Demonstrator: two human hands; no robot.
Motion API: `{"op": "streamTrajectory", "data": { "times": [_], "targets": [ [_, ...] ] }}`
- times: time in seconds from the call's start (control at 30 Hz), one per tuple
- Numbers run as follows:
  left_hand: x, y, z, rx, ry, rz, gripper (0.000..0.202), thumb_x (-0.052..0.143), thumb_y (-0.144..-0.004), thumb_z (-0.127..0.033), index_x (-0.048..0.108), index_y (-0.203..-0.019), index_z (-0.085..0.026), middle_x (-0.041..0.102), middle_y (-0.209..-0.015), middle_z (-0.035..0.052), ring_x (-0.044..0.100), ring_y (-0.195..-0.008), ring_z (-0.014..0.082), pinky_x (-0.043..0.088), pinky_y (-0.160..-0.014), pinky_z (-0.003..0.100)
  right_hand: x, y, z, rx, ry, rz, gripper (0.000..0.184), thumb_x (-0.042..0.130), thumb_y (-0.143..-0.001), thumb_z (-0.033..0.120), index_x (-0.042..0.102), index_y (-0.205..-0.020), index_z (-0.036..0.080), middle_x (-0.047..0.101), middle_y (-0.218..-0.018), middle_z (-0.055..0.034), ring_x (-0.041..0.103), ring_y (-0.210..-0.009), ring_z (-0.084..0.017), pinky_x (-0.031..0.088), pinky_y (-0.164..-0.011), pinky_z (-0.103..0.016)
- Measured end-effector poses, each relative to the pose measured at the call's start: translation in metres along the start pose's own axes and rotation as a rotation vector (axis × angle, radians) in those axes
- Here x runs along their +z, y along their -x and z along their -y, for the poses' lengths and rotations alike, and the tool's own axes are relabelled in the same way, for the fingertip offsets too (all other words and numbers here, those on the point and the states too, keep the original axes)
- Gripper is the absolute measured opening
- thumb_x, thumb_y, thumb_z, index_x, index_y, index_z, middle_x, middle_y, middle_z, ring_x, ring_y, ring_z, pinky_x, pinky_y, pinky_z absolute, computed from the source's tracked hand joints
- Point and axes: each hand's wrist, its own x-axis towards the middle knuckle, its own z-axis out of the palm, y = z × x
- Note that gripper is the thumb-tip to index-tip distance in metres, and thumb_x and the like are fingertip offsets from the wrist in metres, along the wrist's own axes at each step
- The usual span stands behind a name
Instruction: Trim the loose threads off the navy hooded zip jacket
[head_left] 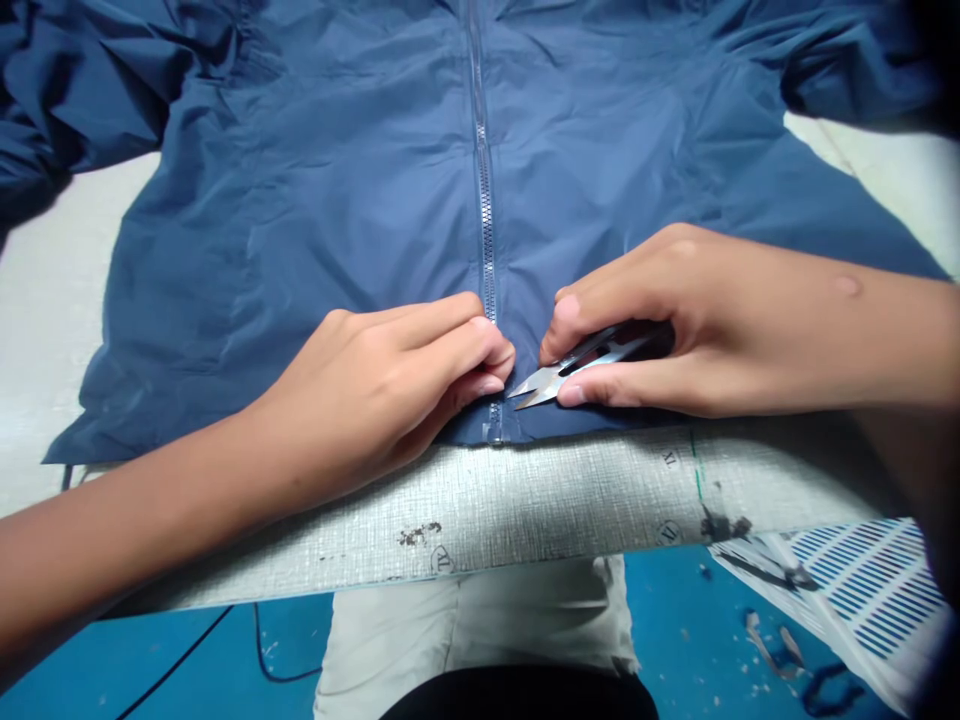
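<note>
My left hand [382, 385] was curled closed, pinching the hem of the blue nylon jacket [300, 220] just left of the zipper [484, 200]. My right hand [675, 320] gripped steel thread snips [585, 365] between thumb and fingers, the blades slightly parted and pointing left at the zipper's lower end. The zipper ran straight away from both hands, along the jacket's long axis, with its bottom end between them. Nothing lay between the blade tips and my left fingers. The jacket spread out beyond my hands, the grey woven surface [525, 510] lay nearer me, and my beige trousers [472, 620] showed below its edge. A blue-striped sheet [862, 590] lay below and beyond my right hand.
</note>
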Motion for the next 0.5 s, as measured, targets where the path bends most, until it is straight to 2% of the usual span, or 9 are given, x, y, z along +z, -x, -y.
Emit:
{"op": "streamTrajectory", "data": {
  "times": [0.2, 0.4, 0.5],
  "targets": [
    [0.0004, 0.0, 0.0001, -0.016, 0.009, 0.011, 0.017, 0.046, -0.108, -0.029, 0.059, -0.098, -0.023, 0.065, -0.09, 0.0017, 0.06, -0.071, 0.0141, 0.037, -0.056, 0.027, 0.001, -0.0001, 0.0, -0.01, 0.01, -0.007, 0.018, 0.066, -0.1, 0.032, 0.078, -0.109, 0.022, 0.078, -0.098, -0.0006, 0.066, -0.08, -0.014, 0.045, -0.069, -0.027],
    [0.0009, 0.0005, 0.0001, 0.001, -0.004, -0.009, 0.017, 0.047, -0.108, -0.027, 0.059, -0.099, -0.023, 0.064, -0.09, 0.0007, 0.058, -0.07, 0.0125, 0.036, -0.056, 0.026, 0.0005, 0.0011, -0.0016, 0.001, 0.04, -0.011, 0.022, 0.065, -0.101, 0.039, 0.077, -0.107, 0.021, 0.077, -0.092, -0.0002, 0.063, -0.074, -0.013, 0.042, -0.064, -0.028],
    [0.0002, 0.0001, -0.0007, 0.008, -0.021, -0.015, 0.016, 0.047, -0.108, -0.025, 0.059, -0.098, -0.022, 0.064, -0.089, 0.0002, 0.057, -0.07, 0.0115, 0.035, -0.056, 0.025, 0.0014, 0.0003, -0.0015, -0.004, 0.038, -0.023, 0.02, 0.066, -0.1, 0.037, 0.077, -0.105, 0.021, 0.077, -0.091, -0.0013, 0.063, -0.074, -0.014, 0.041, -0.064, -0.028]
  ]
}}
